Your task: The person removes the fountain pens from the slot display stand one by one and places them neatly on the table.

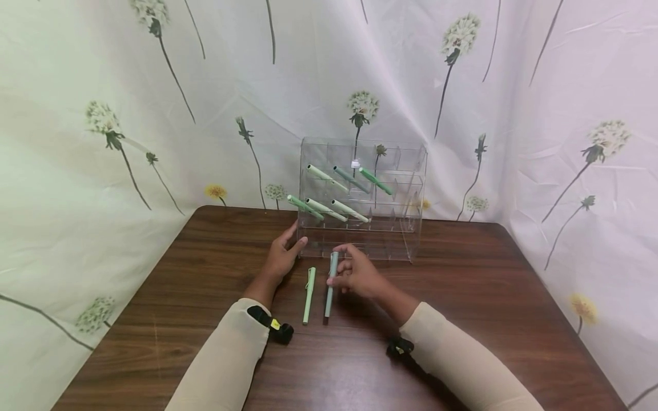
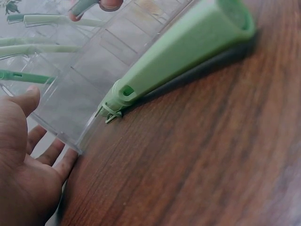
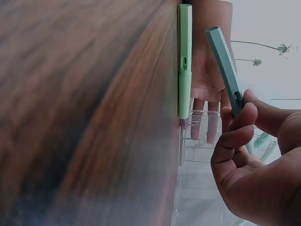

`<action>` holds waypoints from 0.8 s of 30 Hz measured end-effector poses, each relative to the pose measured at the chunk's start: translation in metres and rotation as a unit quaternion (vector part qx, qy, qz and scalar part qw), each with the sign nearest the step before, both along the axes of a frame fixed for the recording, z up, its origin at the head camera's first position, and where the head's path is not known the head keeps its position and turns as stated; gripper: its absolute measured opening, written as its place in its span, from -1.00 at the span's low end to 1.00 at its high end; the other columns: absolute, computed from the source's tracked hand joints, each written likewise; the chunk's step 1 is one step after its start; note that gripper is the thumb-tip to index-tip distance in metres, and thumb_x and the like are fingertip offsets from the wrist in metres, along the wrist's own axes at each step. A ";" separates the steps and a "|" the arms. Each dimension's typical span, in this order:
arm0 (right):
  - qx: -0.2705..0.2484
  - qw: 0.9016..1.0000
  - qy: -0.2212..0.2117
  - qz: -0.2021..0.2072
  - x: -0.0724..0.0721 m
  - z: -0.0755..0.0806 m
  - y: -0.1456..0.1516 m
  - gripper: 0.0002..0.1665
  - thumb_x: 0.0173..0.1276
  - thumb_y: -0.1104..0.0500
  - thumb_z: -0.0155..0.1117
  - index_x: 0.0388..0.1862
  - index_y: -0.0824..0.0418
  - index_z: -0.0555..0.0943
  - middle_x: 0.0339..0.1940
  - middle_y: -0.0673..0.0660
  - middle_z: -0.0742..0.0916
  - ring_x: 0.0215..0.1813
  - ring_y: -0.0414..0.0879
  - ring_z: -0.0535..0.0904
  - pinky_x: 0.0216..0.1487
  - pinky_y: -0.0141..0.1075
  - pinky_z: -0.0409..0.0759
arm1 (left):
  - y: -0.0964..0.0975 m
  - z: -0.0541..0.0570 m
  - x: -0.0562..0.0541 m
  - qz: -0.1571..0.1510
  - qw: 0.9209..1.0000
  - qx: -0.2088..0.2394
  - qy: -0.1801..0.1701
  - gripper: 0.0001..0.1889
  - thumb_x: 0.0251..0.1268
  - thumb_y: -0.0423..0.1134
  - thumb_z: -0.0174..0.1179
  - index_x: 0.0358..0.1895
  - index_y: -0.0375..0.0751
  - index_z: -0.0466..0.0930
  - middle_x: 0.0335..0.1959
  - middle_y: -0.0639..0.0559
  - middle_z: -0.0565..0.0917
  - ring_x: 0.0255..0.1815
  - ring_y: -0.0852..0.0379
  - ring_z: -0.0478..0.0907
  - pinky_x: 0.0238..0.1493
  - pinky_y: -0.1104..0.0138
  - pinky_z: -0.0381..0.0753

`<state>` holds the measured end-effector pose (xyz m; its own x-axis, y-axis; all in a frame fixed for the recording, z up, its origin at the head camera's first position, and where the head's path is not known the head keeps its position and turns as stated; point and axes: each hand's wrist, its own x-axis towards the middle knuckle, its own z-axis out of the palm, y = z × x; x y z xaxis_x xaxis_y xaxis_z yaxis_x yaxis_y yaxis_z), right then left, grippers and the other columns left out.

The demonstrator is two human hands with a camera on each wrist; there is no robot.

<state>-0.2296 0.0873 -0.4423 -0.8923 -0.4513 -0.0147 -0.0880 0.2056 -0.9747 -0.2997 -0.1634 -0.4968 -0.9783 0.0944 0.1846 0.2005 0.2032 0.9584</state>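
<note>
My right hand [image 1: 357,273] pinches a blue-grey pen [image 3: 225,66] between thumb and fingers, raised off the tabletop. Left of it, a light green pen [image 1: 309,297] lies on the table, clip end toward the clear rack [image 1: 354,245]. At the rack's left side is my left hand [image 1: 281,257], fingers extended along the side panel and thumb apart near the front edge. In the left wrist view, this hand [image 2: 28,160] has its fingertips right at the rack's lower edge. The light green pen [image 2: 178,52] looms large beside it there.
Three pens lean in an upper tier, including a bright green pen [image 1: 376,181]; three more, including a pale green pen [image 1: 350,211], slant in the tier below. A flower-print curtain [image 1: 231,85] hangs behind the brown wooden table [image 1: 462,274].
</note>
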 end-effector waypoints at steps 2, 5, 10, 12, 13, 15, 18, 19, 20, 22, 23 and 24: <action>0.002 1.000 -0.005 0.005 -0.001 -0.002 0.000 -0.05 0.35 0.49 0.53 0.61 0.37 0.25 -0.26 0.29 0.79 -0.50 -0.07 0.62 -0.40 -0.21 0.67 | 0.000 0.000 0.000 0.000 1.000 0.004 0.000 -0.30 0.71 -0.07 0.23 0.77 0.12 0.21 0.80 -0.06 0.23 0.82 -0.17 0.13 0.79 -0.12 0.14; 0.010 1.000 -0.014 0.012 -0.003 -0.006 -0.001 -0.04 0.37 0.47 0.53 0.61 0.40 0.22 -0.23 0.33 0.79 -0.51 -0.11 0.62 -0.41 -0.23 0.65 | 0.000 0.000 0.000 -0.001 1.000 0.012 0.002 -0.30 0.70 -0.09 0.24 0.76 0.11 0.22 0.79 -0.09 0.25 0.81 -0.18 0.16 0.78 -0.13 0.17; 0.016 1.000 -0.020 0.015 -0.007 -0.015 -0.002 -0.08 0.38 0.45 0.53 0.57 0.41 0.22 -0.28 0.27 0.77 -0.53 -0.11 0.61 -0.43 -0.25 0.60 | 0.000 0.000 0.000 -0.002 1.000 0.012 0.004 -0.31 0.71 -0.10 0.24 0.76 0.10 0.23 0.78 -0.09 0.26 0.80 -0.19 0.18 0.76 -0.14 0.21; 0.015 0.999 -0.025 0.019 -0.007 -0.017 -0.003 -0.08 0.37 0.46 0.53 0.57 0.41 0.21 -0.31 0.21 0.76 -0.52 -0.10 0.61 -0.41 -0.26 0.61 | 0.000 0.000 0.000 -0.001 1.000 0.010 0.003 -0.31 0.70 -0.10 0.24 0.76 0.11 0.22 0.78 -0.09 0.27 0.79 -0.19 0.20 0.75 -0.14 0.23; 0.014 0.999 -0.027 0.021 -0.007 -0.018 -0.004 -0.08 0.38 0.47 0.52 0.57 0.41 0.21 -0.32 0.17 0.75 -0.51 -0.10 0.61 -0.40 -0.26 0.62 | 0.000 0.000 0.000 0.000 1.000 0.009 0.002 -0.31 0.70 -0.09 0.24 0.76 0.12 0.23 0.78 -0.08 0.28 0.79 -0.18 0.21 0.75 -0.14 0.23; 0.012 0.999 -0.030 0.025 -0.006 -0.019 -0.006 -0.07 0.37 0.48 0.52 0.58 0.41 0.21 -0.33 0.12 0.73 -0.49 -0.09 0.62 -0.38 -0.26 0.64 | 0.000 0.000 0.000 0.002 1.000 0.009 -0.001 -0.31 0.70 -0.09 0.25 0.76 0.14 0.23 0.77 -0.08 0.29 0.78 -0.18 0.22 0.75 -0.14 0.23; 0.010 0.999 -0.029 0.026 -0.007 -0.020 -0.009 -0.07 0.34 0.50 0.53 0.56 0.44 0.22 -0.34 0.09 0.71 -0.49 -0.10 0.60 -0.38 -0.26 0.64 | -0.001 0.000 0.000 0.002 1.000 0.009 -0.005 -0.30 0.70 -0.07 0.25 0.76 0.17 0.23 0.77 -0.07 0.28 0.79 -0.19 0.21 0.76 -0.14 0.22; 0.011 0.999 -0.027 0.026 -0.007 -0.021 -0.009 -0.08 0.33 0.50 0.54 0.55 0.44 0.24 -0.34 0.09 0.71 -0.49 -0.10 0.60 -0.38 -0.27 0.64 | 0.000 0.000 0.000 0.002 1.000 0.010 -0.006 -0.30 0.69 -0.06 0.25 0.76 0.18 0.23 0.77 -0.07 0.28 0.79 -0.18 0.21 0.76 -0.14 0.22; 0.013 0.999 -0.025 0.026 -0.008 -0.022 -0.010 -0.09 0.31 0.50 0.55 0.53 0.45 0.26 -0.34 0.10 0.71 -0.50 -0.10 0.59 -0.38 -0.27 0.63 | -0.001 0.000 0.000 0.001 1.000 0.010 -0.006 -0.30 0.69 -0.06 0.25 0.76 0.18 0.22 0.78 -0.07 0.28 0.79 -0.18 0.20 0.76 -0.14 0.22; 0.020 0.999 -0.018 0.026 -0.009 -0.025 -0.011 -0.12 0.29 0.50 0.57 0.49 0.45 0.30 -0.33 0.11 0.71 -0.50 -0.11 0.58 -0.39 -0.28 0.62 | 0.000 0.000 0.000 -0.001 1.000 0.008 -0.004 -0.30 0.70 -0.06 0.24 0.77 0.17 0.21 0.78 -0.08 0.27 0.79 -0.19 0.20 0.76 -0.14 0.22; 0.024 0.999 -0.014 0.028 -0.010 -0.025 -0.012 -0.14 0.29 0.49 0.58 0.47 0.45 0.31 -0.33 0.13 0.71 -0.50 -0.11 0.58 -0.39 -0.29 0.62 | 0.000 0.000 -0.001 -0.002 1.000 0.007 -0.003 -0.30 0.71 -0.06 0.23 0.77 0.16 0.20 0.78 -0.08 0.26 0.79 -0.20 0.20 0.75 -0.15 0.22; 0.029 0.999 -0.009 0.029 -0.011 -0.026 -0.012 -0.15 0.29 0.48 0.58 0.45 0.45 0.33 -0.33 0.14 0.72 -0.50 -0.12 0.58 -0.39 -0.30 0.61 | 0.000 0.000 -0.001 -0.002 1.000 0.009 -0.003 -0.30 0.71 -0.06 0.24 0.77 0.16 0.21 0.78 -0.08 0.27 0.79 -0.19 0.21 0.75 -0.14 0.23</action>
